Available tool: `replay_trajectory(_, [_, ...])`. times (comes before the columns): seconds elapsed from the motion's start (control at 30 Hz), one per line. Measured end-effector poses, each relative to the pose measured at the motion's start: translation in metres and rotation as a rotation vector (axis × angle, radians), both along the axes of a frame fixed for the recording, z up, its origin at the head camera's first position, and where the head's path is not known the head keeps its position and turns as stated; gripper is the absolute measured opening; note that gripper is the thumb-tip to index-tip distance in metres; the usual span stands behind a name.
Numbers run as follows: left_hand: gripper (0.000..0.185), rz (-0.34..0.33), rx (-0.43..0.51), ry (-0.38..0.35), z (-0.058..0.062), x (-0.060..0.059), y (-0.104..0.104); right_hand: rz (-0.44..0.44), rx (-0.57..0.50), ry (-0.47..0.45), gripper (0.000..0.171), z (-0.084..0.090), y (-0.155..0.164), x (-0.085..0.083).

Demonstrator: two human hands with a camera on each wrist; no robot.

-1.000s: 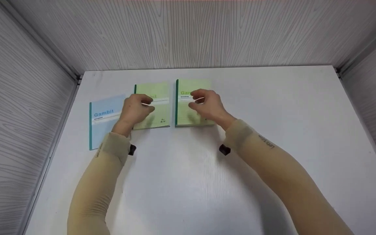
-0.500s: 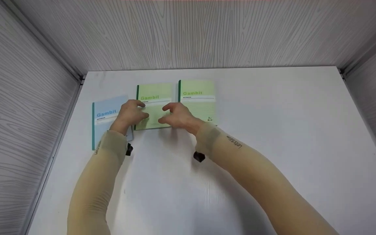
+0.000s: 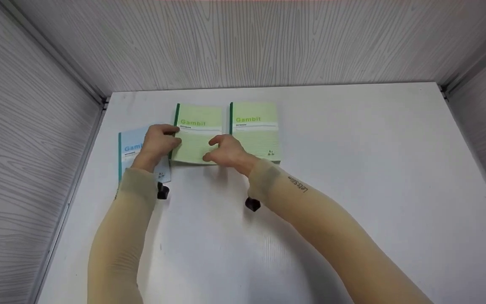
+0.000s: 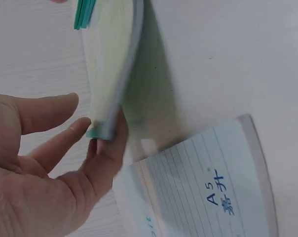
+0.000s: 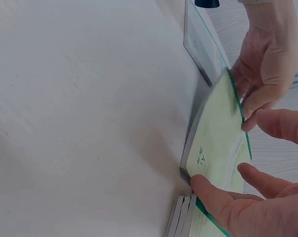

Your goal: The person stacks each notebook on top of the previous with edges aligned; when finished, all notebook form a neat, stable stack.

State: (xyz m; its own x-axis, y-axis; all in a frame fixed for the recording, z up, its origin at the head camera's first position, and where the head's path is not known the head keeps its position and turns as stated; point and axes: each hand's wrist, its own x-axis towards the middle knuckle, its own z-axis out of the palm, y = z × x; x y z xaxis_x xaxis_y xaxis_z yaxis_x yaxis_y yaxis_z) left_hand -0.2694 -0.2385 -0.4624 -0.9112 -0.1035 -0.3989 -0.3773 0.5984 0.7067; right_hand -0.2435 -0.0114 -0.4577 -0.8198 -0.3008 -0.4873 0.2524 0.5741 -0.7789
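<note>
Three notebooks lie on the white table [image 3: 310, 202] in my head view: a blue notebook [image 3: 130, 148] at the left, a middle green notebook [image 3: 198, 135], and a right green notebook [image 3: 255, 128] just beside it. My left hand [image 3: 156, 143] grips the middle green notebook at its spine edge, thumb on one face and fingers [image 4: 50, 111] on the other, and partly covers the blue notebook. My right hand [image 3: 226, 152] holds the same notebook at its near right corner, thumb [image 5: 213, 195] under the edge. In the wrist views the middle green notebook is lifted off the table on edge and bows slightly between both hands. I see the right green notebook lying flat, untouched. Grey wood-grain walls [image 3: 247, 42] enclose the table.
</note>
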Motion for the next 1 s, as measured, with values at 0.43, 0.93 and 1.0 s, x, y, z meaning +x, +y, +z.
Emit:
replay_trajectory(0.43, [0.051, 0.108, 0.442, 0.104, 0.024, 0.025, -0.005, -0.087, -0.177, 0.009, 0.054, -0.005, 0.001, 0.006])
replay_trajectory(0.93, [0.051, 0.128, 0.572, 0.184, 0.039, 0.043, -0.001, -0.421, -0.457, -0.023, 0.035, -0.012, 0.026, -0.002])
replay_trajectory(1.0, [0.051, 0.107, 0.513, 0.194, 0.035, 0.043, 0.004, -0.434, -0.465, 0.018, 0.036, -0.012, 0.035, -0.003])
